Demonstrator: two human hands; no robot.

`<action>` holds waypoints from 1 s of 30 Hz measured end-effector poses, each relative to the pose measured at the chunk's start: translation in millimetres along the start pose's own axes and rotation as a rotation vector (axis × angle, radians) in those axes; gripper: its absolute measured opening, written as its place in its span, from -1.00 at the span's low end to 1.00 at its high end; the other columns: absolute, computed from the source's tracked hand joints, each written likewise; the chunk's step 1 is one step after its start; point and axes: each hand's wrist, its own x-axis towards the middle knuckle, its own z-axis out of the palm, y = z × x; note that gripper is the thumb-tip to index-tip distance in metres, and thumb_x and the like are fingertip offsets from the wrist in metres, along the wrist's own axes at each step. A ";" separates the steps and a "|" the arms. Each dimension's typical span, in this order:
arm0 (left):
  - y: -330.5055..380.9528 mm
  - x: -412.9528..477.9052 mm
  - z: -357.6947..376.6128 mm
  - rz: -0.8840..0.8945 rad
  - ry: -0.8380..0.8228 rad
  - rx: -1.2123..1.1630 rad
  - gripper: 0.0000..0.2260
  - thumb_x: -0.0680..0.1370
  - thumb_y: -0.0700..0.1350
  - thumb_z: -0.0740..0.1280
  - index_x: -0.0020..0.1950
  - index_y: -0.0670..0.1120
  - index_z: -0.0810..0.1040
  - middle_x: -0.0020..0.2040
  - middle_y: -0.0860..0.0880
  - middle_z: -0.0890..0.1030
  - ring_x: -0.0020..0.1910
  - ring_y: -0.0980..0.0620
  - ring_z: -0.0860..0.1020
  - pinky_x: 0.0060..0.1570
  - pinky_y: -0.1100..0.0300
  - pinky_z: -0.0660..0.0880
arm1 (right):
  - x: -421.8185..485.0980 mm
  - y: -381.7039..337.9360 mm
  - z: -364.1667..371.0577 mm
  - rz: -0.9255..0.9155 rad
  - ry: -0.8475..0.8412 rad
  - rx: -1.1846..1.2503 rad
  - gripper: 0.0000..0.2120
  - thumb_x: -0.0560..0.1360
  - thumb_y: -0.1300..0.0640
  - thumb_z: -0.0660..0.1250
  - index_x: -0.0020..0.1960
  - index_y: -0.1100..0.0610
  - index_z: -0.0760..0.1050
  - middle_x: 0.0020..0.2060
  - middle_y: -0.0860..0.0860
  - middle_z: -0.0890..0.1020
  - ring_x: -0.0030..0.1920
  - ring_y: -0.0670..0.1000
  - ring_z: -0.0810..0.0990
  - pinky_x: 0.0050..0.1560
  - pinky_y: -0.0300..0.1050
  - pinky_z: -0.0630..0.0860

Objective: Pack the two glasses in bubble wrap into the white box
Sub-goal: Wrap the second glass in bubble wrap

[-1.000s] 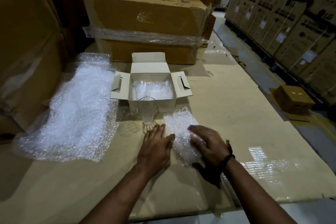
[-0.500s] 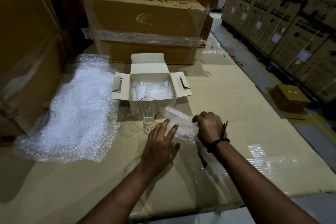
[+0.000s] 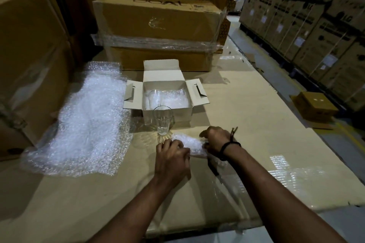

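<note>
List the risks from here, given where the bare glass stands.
1. The bare glass stands upright just beyond the left hand and right hand, which both grip a rolled piece of bubble wrap; a stray knuckle could tip it.
2. The other glass in the white box looks unwrapped; a second one beside it might knock against it.

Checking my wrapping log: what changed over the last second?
The small bubble wrap piece, flat under both palms before, is now rolled into a bundle; the left hand and right hand each grip an end. The glass, white box and large bubble wrap sheet stayed put.
</note>
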 end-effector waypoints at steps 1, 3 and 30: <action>-1.3 0.1 0.3 -0.001 -0.003 -0.019 -0.89 0.39 -0.02 0.35 -0.21 0.04 0.68 -0.13 0.09 0.59 -0.11 -0.05 0.51 -0.07 0.06 0.29 | 4.3 -5.8 1.5 0.006 -0.059 -0.009 -0.68 0.47 0.11 0.32 0.22 -0.02 0.54 0.20 0.03 0.57 0.22 0.09 0.52 0.17 -0.10 0.47; -3.5 1.7 -0.2 -0.062 0.019 -0.099 -0.85 0.38 -0.04 0.31 -0.19 0.06 0.69 -0.12 0.11 0.61 -0.10 -0.03 0.53 -0.06 0.08 0.25 | 9.0 -11.7 4.9 0.013 -0.100 -0.031 -0.71 0.43 0.19 0.31 0.13 0.01 0.57 0.14 0.04 0.61 0.17 0.10 0.56 0.12 -0.10 0.51; -73.5 51.3 -28.6 -0.542 -0.082 -0.260 -0.50 0.40 0.31 0.40 0.31 0.23 0.49 0.29 -0.04 0.52 0.29 -0.12 0.34 0.27 -0.01 0.29 | 50.2 -80.1 -40.3 0.084 0.417 1.064 -0.60 0.33 0.34 0.51 0.15 0.24 0.56 -0.02 0.06 0.63 -0.12 -0.03 0.63 -0.05 -0.27 0.51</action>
